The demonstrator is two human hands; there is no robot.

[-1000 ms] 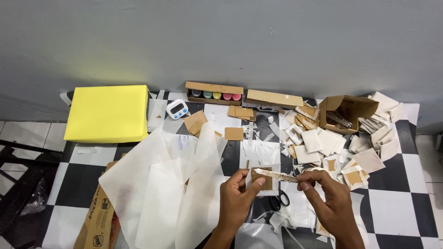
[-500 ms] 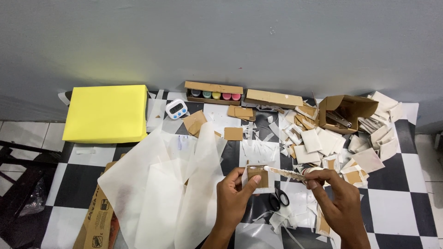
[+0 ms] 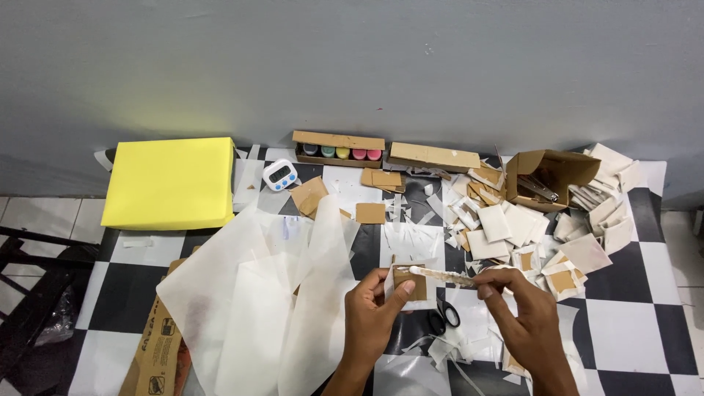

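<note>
Checkered floor; brown cardboard square [image 3: 411, 283] under white-smeared stick [image 3: 442, 276].

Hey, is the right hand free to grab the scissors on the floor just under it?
Probably not right away. The right hand is pinching a thin stick, and the scissors lie partly under the paper scraps between both hands.

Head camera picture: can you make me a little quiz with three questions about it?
1. True or false: the left hand holds a small brown cardboard square.
2. What does the right hand hold? A) scissors B) a flat stick C) a timer
3. What colour is the big block by the wall?

Key: 1 true; 2 B; 3 yellow.
</note>
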